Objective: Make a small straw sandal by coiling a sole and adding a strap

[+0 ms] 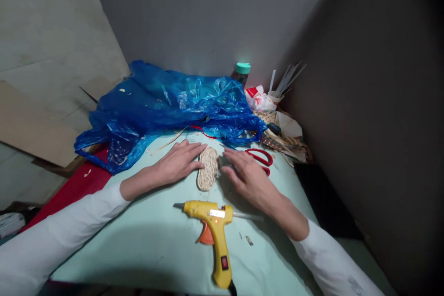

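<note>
Glue gun [213,222] blocks the near cloth [138,236]; blue bag [166,101], scissors [260,157] hem the woven oval [207,169].

Left hand [180,162] and right hand [244,173] are laid flat, palms down, fingers extended and slightly spread; both forearms, sleeved in white, are stretched forward and angled inward

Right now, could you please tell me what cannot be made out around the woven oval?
- Head view: red scissors, blades hidden behind the right hand.
- Head view: whatever lies under the blue bag, covered by it.
- Head view: glue gun, cord cut off by the bottom edge.
</note>
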`<control>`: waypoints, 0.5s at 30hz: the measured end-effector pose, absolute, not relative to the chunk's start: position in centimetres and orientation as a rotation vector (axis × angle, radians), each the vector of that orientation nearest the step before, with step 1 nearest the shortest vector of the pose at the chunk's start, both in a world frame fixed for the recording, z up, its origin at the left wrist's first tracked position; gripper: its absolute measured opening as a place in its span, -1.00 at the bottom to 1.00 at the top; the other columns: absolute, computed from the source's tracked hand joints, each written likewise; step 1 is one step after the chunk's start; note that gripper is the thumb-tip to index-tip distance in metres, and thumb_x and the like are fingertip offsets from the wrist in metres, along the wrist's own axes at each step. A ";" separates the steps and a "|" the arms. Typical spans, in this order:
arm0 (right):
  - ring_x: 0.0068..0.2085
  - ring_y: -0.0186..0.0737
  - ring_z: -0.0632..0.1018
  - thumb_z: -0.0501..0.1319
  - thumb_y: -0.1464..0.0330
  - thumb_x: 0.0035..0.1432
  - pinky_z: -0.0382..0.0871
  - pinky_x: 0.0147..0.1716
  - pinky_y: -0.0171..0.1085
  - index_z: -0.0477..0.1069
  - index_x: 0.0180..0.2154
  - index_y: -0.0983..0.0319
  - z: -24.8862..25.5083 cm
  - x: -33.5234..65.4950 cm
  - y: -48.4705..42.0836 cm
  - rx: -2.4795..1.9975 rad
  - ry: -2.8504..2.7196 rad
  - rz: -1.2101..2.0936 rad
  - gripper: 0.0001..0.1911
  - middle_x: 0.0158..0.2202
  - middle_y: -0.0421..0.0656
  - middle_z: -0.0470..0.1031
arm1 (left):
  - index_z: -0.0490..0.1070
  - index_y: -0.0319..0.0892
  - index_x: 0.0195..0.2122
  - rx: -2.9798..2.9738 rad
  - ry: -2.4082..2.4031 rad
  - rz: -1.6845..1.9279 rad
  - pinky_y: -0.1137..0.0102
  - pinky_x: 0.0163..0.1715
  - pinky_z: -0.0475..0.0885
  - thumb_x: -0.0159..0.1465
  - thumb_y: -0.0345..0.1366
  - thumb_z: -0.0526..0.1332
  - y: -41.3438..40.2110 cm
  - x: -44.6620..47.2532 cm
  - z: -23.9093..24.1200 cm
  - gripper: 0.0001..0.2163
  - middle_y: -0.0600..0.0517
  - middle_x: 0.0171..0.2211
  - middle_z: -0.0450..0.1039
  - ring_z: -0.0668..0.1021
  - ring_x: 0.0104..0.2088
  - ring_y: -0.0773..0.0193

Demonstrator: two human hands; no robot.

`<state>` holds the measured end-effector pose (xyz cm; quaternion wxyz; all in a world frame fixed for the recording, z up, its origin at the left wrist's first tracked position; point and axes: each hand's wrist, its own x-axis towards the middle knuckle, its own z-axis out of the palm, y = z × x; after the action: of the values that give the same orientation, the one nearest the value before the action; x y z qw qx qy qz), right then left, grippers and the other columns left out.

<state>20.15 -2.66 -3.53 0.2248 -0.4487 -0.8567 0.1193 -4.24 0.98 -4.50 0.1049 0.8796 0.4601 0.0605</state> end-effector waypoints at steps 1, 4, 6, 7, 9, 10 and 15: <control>0.05 0.03 0.51 0.07 0.31 0.35 0.38 0.03 -0.05 0.39 0.07 0.38 -3.2 20.6 -2.9 -1.274 -2.317 0.336 -0.63 0.05 0.10 0.50 | 0.11 -0.19 0.34 2.583 1.365 0.190 0.01 0.25 0.12 0.40 0.01 -0.03 1.0 -4.4 -4.4 -0.43 -0.15 0.30 0.23 0.30 0.25 -0.04; -0.27 -0.09 0.57 0.05 0.28 0.35 0.42 -0.26 -0.17 0.43 -0.17 0.29 -2.6 21.7 -4.6 -1.363 -2.207 0.377 -0.74 -0.24 -0.03 0.57 | 0.16 -0.25 0.31 2.580 1.376 0.281 0.06 0.27 0.09 0.40 -0.06 0.01 1.1 -4.8 -4.3 -0.47 -0.16 0.26 0.30 0.34 0.23 0.02; -0.43 -0.17 0.53 0.06 0.22 0.34 0.34 -0.43 -0.24 0.38 -0.26 0.24 -2.4 22.0 -6.7 -1.438 -2.153 0.459 -0.76 -0.39 -0.12 0.53 | 0.21 -0.29 0.28 2.565 1.394 0.327 0.04 0.30 0.03 0.40 -0.10 0.04 1.1 -5.1 -4.3 -0.49 -0.18 0.24 0.32 0.35 0.22 0.03; -0.48 -0.19 0.50 0.06 0.19 0.34 0.29 -0.49 -0.27 0.34 -0.27 0.22 -2.4 21.9 -7.9 -1.474 -2.141 0.518 -0.75 -0.45 -0.16 0.51 | 0.21 -0.30 0.27 2.553 1.405 0.338 0.03 0.31 0.00 0.39 -0.12 0.05 1.2 -5.2 -4.3 -0.50 -0.18 0.24 0.32 0.35 0.23 0.02; -0.54 -0.22 0.48 0.04 0.13 0.35 0.24 -0.54 -0.29 0.29 -0.24 0.20 -2.7 21.4 -10.4 -1.522 -2.151 0.672 -0.72 -0.49 -0.20 0.49 | 0.22 -0.29 0.27 2.534 1.418 0.355 0.02 0.32 -0.03 0.38 -0.15 0.08 1.3 -5.3 -4.2 -0.51 -0.18 0.25 0.31 0.34 0.24 0.03; -0.55 -0.22 0.48 0.04 0.11 0.35 0.24 -0.54 -0.30 0.26 -0.20 0.20 -3.0 21.0 -11.6 -1.518 -2.170 0.755 -0.72 -0.51 -0.22 0.49 | 0.22 -0.29 0.27 2.529 1.419 0.363 0.02 0.31 -0.02 0.37 -0.16 0.08 1.4 -5.3 -4.1 -0.51 -0.18 0.26 0.30 0.33 0.24 0.03; -0.52 -0.15 0.52 0.05 0.13 0.34 0.25 -0.55 -0.30 0.12 0.03 0.21 -4.8 18.9 -15.3 -1.471 -2.300 0.781 -0.63 -0.45 -0.18 0.52 | 0.22 -0.20 0.28 2.510 1.414 0.421 0.07 0.21 0.18 0.35 -0.21 0.10 1.5 -5.6 -2.8 -0.53 -0.13 0.22 0.36 0.40 0.16 0.07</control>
<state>18.93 -15.33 -4.76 0.1506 -0.5121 -0.8007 0.2719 -5.62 1.51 -2.76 0.1147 0.8564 0.4825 0.1437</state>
